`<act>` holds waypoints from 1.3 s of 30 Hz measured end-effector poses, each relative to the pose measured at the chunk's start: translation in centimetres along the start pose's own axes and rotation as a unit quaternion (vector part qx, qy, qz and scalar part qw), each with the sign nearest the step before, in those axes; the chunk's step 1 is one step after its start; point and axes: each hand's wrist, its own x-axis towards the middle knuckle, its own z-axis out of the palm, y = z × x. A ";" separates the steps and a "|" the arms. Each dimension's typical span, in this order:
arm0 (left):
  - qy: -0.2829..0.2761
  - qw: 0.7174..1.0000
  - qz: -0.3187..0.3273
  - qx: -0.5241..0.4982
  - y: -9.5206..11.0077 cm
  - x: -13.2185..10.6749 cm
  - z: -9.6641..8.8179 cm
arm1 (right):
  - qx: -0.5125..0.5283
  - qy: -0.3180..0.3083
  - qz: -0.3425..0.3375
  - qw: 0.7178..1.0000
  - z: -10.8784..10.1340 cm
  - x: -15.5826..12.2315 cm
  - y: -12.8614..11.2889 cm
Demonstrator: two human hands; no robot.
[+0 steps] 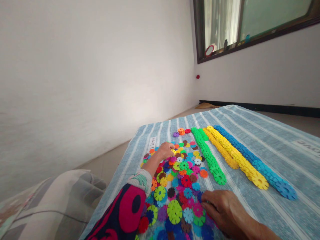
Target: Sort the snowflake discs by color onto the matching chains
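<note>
A loose pile of notched plastic snowflake discs (184, 165) in many colours lies on the striped cloth. My left hand (166, 150) reaches over the far part of the pile, its fingers drawn together beside a yellow disc (173, 152). Whether that disc is between the fingertips is hard to make out. My right hand (226, 205) rests at the near right edge of the pile with fingers curled in, touching the discs there. What its fingers hold, if anything, is hidden.
Sorted overlapping rows lie to the right: a green row (206, 151), a yellow row (235, 156) and a blue row (252, 158). Small orange (181, 131), purple (176, 134) and red discs (187, 131) sit at the back. A checked cloth (62, 196) is at lower left, beside the wall.
</note>
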 end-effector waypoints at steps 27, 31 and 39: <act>0.000 0.999 -0.035 0.007 0.9 0.1 0.4 | 0.002 -0.014 0.006 1.000 -0.7 0.1 -0.4; -0.026 0.999 -0.041 0.011 1.1 0.3 0.5 | 0.002 -0.015 0.011 1.000 -0.8 0.1 -0.5; -0.011 0.999 -0.036 0.003 0.6 0.2 0.2 | -0.012 -0.015 0.006 1.000 -0.4 -0.1 -0.2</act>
